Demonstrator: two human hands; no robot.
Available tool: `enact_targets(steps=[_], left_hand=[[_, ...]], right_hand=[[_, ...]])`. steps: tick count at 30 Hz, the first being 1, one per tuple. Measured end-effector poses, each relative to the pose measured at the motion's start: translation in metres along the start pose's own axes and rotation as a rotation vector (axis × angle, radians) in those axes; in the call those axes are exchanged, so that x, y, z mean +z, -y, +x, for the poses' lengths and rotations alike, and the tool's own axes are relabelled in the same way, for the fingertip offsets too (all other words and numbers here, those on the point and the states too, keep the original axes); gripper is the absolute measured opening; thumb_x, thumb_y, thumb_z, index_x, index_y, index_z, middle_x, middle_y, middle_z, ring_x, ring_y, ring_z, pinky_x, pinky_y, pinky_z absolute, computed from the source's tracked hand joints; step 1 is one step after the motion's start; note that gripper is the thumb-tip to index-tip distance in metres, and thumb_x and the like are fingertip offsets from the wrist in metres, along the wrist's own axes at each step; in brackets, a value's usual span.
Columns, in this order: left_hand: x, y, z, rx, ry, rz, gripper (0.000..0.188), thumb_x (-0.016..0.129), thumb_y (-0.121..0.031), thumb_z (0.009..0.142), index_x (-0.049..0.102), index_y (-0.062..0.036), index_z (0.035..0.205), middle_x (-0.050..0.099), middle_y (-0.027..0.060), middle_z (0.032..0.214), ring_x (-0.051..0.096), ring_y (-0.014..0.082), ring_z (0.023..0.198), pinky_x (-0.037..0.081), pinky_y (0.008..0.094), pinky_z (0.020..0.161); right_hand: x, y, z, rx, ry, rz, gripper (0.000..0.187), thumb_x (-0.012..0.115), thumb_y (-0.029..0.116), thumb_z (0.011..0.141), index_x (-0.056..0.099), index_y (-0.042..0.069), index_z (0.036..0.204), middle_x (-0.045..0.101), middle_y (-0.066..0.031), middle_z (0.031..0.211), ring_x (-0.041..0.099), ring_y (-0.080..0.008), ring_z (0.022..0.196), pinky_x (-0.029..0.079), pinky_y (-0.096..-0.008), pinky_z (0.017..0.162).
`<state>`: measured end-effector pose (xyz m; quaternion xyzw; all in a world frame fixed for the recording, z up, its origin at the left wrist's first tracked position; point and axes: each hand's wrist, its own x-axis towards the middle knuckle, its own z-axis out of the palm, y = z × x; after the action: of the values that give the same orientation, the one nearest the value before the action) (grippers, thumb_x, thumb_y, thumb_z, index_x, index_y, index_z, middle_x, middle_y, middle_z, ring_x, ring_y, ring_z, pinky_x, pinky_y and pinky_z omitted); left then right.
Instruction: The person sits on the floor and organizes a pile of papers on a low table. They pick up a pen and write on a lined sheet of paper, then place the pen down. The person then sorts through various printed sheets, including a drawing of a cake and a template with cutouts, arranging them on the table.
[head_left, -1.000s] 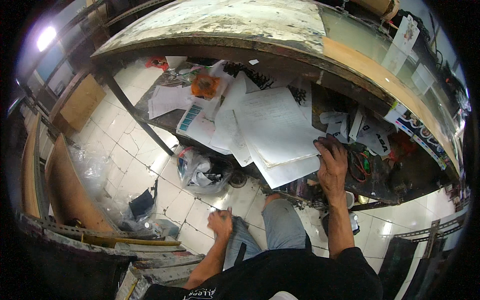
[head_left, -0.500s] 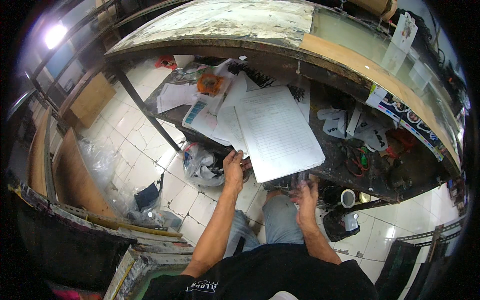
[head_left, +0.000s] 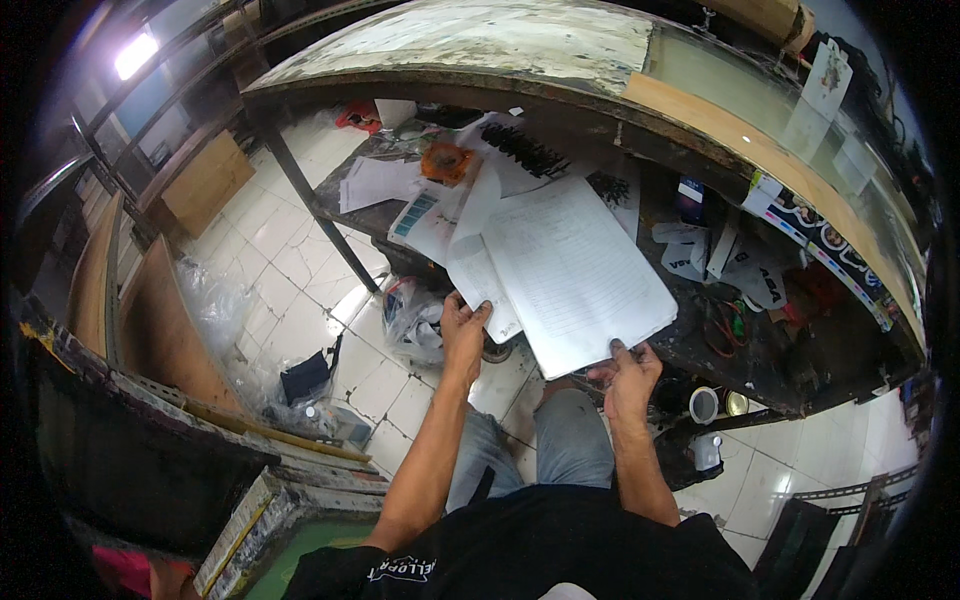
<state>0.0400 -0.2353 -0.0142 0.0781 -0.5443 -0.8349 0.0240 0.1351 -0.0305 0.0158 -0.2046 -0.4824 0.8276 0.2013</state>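
Note:
A thick stack of white paper (head_left: 590,285), its top sheet printed with ruled lines, lies tilted over the front edge of the shelf under the table. My right hand (head_left: 632,383) pinches the stack's near edge, thumb on top and fingers beneath. Just left of the stack, a white sheet (head_left: 474,282) sticks out from under it. My left hand (head_left: 463,335) grips the near left edge of that sheet between thumb and fingers. Behind the papers lie a roll of orange tape (head_left: 446,163) and more loose sheets (head_left: 382,184).
The dark shelf (head_left: 700,350) also bears red-handled scissors (head_left: 728,328) and a small dark blue rectangle (head_left: 690,200). The table's thick edge (head_left: 520,97) runs above. Below are a plastic bag (head_left: 412,320), tins (head_left: 703,404) and my knees. Wooden boards (head_left: 165,330) lean at left.
My right hand has come up from below the stack and now holds its near edge. My left hand stays at the sheet's edge. The whole view has shifted slightly.

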Motion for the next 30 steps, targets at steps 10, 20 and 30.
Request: enact_targets(steps=[10,20,30], left_hand=[[-0.018,-0.017,-0.005,-0.122,0.221,-0.065,0.051,0.052,0.011,0.076,0.046,0.0039,0.126,0.062,0.0152,0.116,0.061,0.0243,0.105,0.048,0.0333,0.093],[-0.047,-0.016,0.002,-0.261,0.173,-0.186,0.046,0.048,0.005,0.071,0.050,0.0112,0.116,0.061,0.0200,0.111,0.063,0.0283,0.100,0.055,0.0387,0.089],[-0.055,-0.025,0.003,-0.288,0.283,-0.294,0.053,0.047,0.005,0.071,0.042,0.0110,0.124,0.058,0.0215,0.115,0.063,0.0312,0.103,0.055,0.0411,0.090]], right_hand=[[-0.013,0.014,0.006,0.031,0.087,0.122,0.010,0.058,-0.003,0.084,0.059,-0.007,0.093,0.064,-0.0134,0.083,0.064,-0.0221,0.058,0.057,-0.0336,0.043],[0.006,-0.017,0.008,0.301,0.137,0.316,0.040,0.066,0.007,0.085,0.052,-0.001,0.122,0.062,-0.0112,0.111,0.060,-0.0233,0.103,0.050,-0.0362,0.088],[0.016,-0.026,0.004,0.304,0.214,0.337,0.038,0.063,-0.002,0.081,0.056,-0.002,0.118,0.062,-0.0098,0.112,0.060,-0.0222,0.102,0.049,-0.0354,0.090]])
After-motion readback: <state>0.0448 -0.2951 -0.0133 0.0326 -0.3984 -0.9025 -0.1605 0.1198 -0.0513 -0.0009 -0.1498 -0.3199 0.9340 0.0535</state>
